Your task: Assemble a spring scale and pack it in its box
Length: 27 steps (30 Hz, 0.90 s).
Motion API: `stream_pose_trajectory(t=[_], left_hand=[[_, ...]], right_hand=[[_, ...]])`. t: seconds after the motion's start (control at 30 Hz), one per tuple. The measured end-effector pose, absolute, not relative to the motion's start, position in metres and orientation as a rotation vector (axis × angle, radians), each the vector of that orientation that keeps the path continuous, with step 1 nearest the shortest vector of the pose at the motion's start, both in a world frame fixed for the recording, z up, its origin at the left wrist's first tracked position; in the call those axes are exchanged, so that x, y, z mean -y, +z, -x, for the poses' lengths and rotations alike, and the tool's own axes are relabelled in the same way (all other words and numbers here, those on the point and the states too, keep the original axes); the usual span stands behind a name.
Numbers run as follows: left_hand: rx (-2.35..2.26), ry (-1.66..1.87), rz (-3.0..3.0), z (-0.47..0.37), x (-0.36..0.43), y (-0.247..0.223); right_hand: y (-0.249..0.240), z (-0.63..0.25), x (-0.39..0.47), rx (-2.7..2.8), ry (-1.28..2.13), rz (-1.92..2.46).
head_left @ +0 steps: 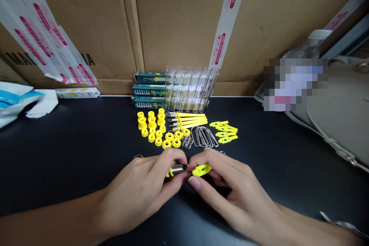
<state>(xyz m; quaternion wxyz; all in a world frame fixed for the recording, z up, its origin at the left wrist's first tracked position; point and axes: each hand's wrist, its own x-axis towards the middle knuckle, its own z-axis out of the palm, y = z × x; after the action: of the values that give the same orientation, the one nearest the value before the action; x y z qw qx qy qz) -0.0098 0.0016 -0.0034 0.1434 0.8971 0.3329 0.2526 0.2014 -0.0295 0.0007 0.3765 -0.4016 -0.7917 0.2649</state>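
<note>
My left hand (147, 182) is closed on a yellow rod with a silver metal cylinder (177, 168), and a small wire loop sticks out of its end. Facing it, my right hand (230, 184) pinches a flat yellow plastic tab with holes (201, 170) between thumb and fingers. The loop and the tab are close together; I cannot tell whether they touch. Just beyond my fingers lie bent wire hooks (204, 137), small coil springs (187, 142) and yellow rings (167, 144). Similar yellow tabs (227, 139) rest to the right. My fingers partly hide the rod.
Yellow rods with metal ends (193, 122) lie behind the rings, beside yellow caps (142, 123). Clear tubes (187, 88) stand before stacked green boxes (148, 91). A cardboard box (173, 19) forms the back. A bottle (305, 48) and a bag (337, 103) are right, a white package (14, 102) left.
</note>
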Motion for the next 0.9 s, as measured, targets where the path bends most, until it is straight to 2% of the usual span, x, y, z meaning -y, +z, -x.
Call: stream_pose_trajectory(t=[0.43,0.63,0.73,0.9], left_hand=[[-0.949,0.927,-2.754,0.006,-0.002,-0.003],[-0.949,0.952,-2.883,0.003,0.002,0.003],[-0.974,0.835,-2.658,0.002,0.004,0.009],[-0.951,0.658,-1.850,0.000,-0.003,0.019]], right_hand=[[-0.005,-0.197,0.024,1.789,1.000,1.142],[-0.006,-0.198,0.026,1.780,0.948,1.125],[-0.006,-0.198,0.027,1.790,0.901,1.101],[-0.003,-0.198,0.025,1.755,0.917,1.119]])
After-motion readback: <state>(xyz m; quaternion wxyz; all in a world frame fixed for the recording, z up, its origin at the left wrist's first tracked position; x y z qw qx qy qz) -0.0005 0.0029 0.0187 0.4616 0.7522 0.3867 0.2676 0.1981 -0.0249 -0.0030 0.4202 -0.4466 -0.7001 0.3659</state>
